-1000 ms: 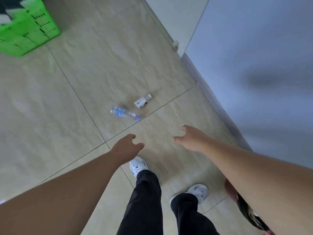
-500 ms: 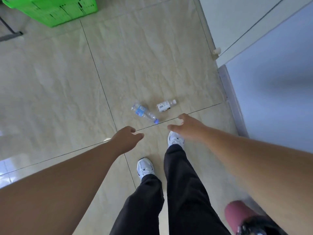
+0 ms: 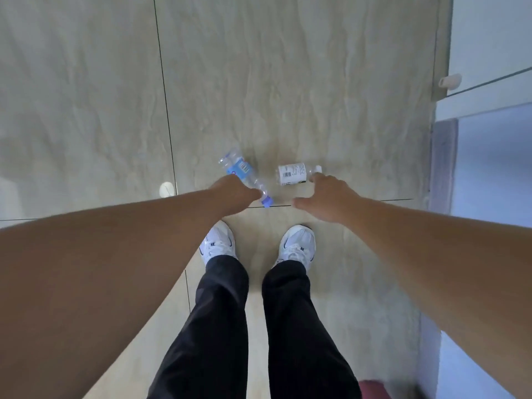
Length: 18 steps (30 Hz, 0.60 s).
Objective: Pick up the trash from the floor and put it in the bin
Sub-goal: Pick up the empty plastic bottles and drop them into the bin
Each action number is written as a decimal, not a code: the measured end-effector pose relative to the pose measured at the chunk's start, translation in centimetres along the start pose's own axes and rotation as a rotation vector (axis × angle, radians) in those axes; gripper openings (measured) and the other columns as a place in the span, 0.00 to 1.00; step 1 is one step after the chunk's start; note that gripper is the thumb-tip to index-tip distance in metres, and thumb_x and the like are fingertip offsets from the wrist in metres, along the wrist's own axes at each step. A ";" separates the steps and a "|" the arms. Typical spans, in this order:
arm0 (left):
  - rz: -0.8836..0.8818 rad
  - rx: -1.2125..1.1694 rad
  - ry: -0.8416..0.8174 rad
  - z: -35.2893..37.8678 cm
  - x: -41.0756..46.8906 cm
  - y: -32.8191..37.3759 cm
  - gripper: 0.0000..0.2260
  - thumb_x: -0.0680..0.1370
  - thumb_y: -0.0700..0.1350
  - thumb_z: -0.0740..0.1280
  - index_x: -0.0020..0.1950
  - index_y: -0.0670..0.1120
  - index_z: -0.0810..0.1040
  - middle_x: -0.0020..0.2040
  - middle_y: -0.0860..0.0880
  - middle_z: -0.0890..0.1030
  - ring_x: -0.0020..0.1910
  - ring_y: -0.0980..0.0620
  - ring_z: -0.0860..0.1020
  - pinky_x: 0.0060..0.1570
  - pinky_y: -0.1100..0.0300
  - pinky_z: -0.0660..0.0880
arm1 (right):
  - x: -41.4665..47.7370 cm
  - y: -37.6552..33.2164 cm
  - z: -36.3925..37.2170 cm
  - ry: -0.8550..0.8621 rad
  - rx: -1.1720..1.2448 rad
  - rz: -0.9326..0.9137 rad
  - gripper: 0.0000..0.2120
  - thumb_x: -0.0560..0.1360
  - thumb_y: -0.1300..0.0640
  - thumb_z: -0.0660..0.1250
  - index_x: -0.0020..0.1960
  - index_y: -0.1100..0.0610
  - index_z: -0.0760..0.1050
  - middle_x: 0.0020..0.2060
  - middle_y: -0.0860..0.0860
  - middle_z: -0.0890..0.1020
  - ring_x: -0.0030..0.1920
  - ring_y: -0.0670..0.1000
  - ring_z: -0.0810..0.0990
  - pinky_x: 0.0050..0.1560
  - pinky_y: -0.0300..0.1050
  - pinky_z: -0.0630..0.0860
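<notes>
Two empty plastic bottles lie on the beige tiled floor just ahead of my feet. The clear bottle with a blue label and blue cap (image 3: 241, 171) lies slanted on the left; my left hand (image 3: 234, 194) is over its neck end, fingers curled down and hiding part of it. The short bottle with a white label and white cap (image 3: 293, 174) lies on the right; my right hand (image 3: 328, 197) hovers spread just beside its cap end, fingertips near the cap. Neither bottle is lifted. No bin is in view.
My two white shoes (image 3: 218, 243) stand just behind the bottles on the floor. A white wall with a door stop (image 3: 449, 80) runs along the right, with a blue-grey panel (image 3: 495, 168) below it. A small white scrap (image 3: 166, 189) lies by the tile joint at left.
I have stepped up to the bottles and both feet now stand side by side. Both hands have reached down to the bottles. The green crate has left the view.
</notes>
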<state>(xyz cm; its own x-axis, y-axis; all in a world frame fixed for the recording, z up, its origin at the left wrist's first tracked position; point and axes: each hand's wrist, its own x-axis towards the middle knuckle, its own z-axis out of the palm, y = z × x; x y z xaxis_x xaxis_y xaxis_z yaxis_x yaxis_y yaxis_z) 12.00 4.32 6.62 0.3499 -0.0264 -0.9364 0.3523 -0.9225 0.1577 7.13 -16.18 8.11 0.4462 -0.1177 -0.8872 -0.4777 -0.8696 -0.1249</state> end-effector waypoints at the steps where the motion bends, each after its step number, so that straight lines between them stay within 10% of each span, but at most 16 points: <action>1: 0.013 0.004 -0.022 0.5 1.7 0.1 0.17 0.78 0.57 0.64 0.40 0.43 0.75 0.32 0.50 0.71 0.30 0.51 0.71 0.28 0.60 0.65 | 1.7 -0.1 0.5 0.005 -0.030 -0.006 0.37 0.71 0.36 0.66 0.74 0.53 0.63 0.64 0.55 0.74 0.64 0.59 0.72 0.57 0.52 0.73; 18: -0.270 -0.727 0.006 8.9 16.6 -2.7 0.20 0.71 0.54 0.75 0.58 0.47 0.77 0.45 0.49 0.79 0.41 0.49 0.78 0.41 0.57 0.75 | 16.4 1.5 11.6 0.139 -0.153 0.019 0.27 0.71 0.54 0.71 0.67 0.55 0.66 0.59 0.56 0.73 0.60 0.60 0.73 0.48 0.50 0.64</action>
<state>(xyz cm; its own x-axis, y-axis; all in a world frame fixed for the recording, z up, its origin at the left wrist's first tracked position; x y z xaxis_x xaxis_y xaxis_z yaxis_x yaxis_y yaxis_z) 9.18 2.95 -12.15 0.1751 0.1673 -0.9702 0.9066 -0.4117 0.0926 4.95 -13.86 -11.81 0.5433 -0.1908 -0.8176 -0.3711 -0.9281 -0.0300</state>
